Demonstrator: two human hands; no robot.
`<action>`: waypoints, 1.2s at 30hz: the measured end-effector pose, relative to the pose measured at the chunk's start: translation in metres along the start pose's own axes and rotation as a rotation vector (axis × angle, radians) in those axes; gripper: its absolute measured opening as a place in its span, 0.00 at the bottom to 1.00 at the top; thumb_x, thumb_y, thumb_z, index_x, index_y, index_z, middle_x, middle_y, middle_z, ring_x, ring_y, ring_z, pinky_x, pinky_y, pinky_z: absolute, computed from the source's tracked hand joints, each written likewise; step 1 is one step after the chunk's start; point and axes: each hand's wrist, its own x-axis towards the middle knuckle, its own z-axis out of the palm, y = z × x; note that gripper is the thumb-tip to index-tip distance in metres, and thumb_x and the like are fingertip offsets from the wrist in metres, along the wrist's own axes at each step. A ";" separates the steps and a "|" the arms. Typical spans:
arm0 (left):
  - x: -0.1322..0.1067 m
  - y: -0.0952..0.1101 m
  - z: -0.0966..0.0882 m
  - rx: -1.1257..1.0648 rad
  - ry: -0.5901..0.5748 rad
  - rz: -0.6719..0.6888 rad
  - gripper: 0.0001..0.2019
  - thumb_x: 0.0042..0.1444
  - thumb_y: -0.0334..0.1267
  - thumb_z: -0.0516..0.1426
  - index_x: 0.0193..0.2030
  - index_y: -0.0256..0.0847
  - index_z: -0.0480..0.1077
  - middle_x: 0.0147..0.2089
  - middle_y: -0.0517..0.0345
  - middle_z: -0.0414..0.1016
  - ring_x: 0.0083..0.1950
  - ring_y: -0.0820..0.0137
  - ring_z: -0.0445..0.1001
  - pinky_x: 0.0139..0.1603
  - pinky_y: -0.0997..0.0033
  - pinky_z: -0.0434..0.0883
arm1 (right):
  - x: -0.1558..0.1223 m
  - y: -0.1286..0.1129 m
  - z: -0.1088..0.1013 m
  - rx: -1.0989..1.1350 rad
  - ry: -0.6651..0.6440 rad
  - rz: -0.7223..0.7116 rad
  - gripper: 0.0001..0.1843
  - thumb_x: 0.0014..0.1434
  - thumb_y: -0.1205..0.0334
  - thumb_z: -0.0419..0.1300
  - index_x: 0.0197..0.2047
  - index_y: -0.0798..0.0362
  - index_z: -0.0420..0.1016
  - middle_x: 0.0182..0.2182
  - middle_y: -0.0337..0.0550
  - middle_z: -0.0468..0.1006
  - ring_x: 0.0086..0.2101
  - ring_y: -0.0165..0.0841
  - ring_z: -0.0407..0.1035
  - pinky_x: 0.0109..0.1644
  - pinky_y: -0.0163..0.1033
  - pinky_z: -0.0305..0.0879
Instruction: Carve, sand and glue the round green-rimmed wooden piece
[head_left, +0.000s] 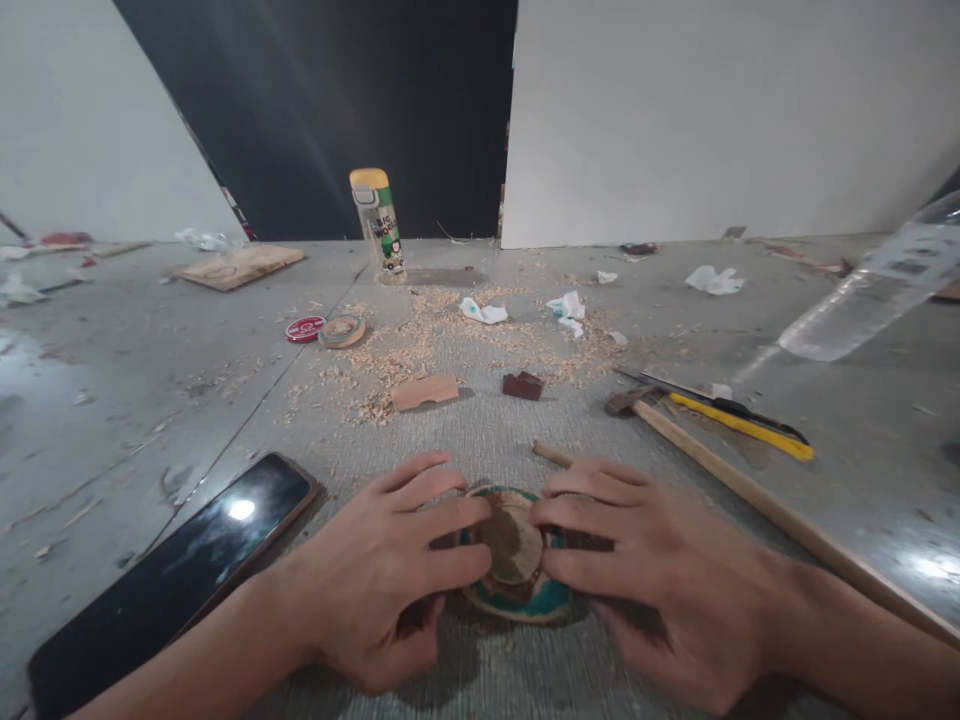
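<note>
A round wooden disc with a green-painted rim lies on the floor in front of me, its centre a raised circle of bare, brownish wood. My left hand curls over its left side, fingertips pressing on the top. From the right, my right hand grips the opposite edge in the same way. Both thumbs are partly hidden beneath the hands. A short thin wooden stick pokes out beyond my right fingers; its other end is covered.
To the left lies a phone. On the right are a hammer, a yellow-handled cutter and a tilted plastic bottle. Ahead, wood shavings surround a wooden block, a dark block and a drinking bottle.
</note>
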 end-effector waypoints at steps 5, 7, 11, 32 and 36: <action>0.000 0.000 -0.002 0.028 -0.011 0.002 0.17 0.41 0.32 0.56 0.42 0.43 0.69 0.57 0.54 0.70 0.54 0.57 0.67 0.66 0.48 0.56 | -0.001 -0.001 0.001 -0.025 0.000 0.043 0.17 0.51 0.68 0.58 0.45 0.48 0.77 0.40 0.45 0.77 0.46 0.42 0.68 0.56 0.52 0.62; 0.001 0.001 -0.002 0.032 -0.018 -0.007 0.17 0.41 0.33 0.57 0.42 0.43 0.69 0.57 0.53 0.70 0.54 0.56 0.67 0.66 0.47 0.55 | -0.002 -0.003 0.001 -0.027 -0.008 0.066 0.18 0.51 0.68 0.58 0.45 0.48 0.77 0.41 0.45 0.77 0.47 0.43 0.68 0.57 0.53 0.61; 0.001 0.002 0.000 0.049 -0.036 -0.026 0.16 0.43 0.32 0.56 0.42 0.44 0.69 0.55 0.55 0.71 0.55 0.56 0.67 0.68 0.46 0.51 | -0.003 -0.010 0.002 -0.029 -0.040 0.127 0.15 0.51 0.68 0.59 0.42 0.48 0.77 0.42 0.45 0.77 0.49 0.44 0.67 0.60 0.55 0.58; -0.011 -0.009 -0.006 0.096 -0.172 -0.013 0.27 0.46 0.38 0.58 0.56 0.47 0.65 0.69 0.54 0.57 0.61 0.53 0.63 0.70 0.42 0.44 | -0.001 -0.008 -0.016 0.024 -0.191 0.165 0.27 0.48 0.70 0.58 0.53 0.50 0.72 0.57 0.46 0.72 0.58 0.44 0.62 0.67 0.54 0.47; -0.014 -0.014 -0.007 0.097 -0.167 0.018 0.28 0.47 0.37 0.56 0.58 0.47 0.64 0.66 0.56 0.63 0.60 0.55 0.63 0.70 0.44 0.40 | -0.004 -0.006 -0.017 0.024 -0.185 0.153 0.26 0.48 0.71 0.57 0.52 0.50 0.73 0.59 0.44 0.70 0.59 0.42 0.60 0.68 0.52 0.44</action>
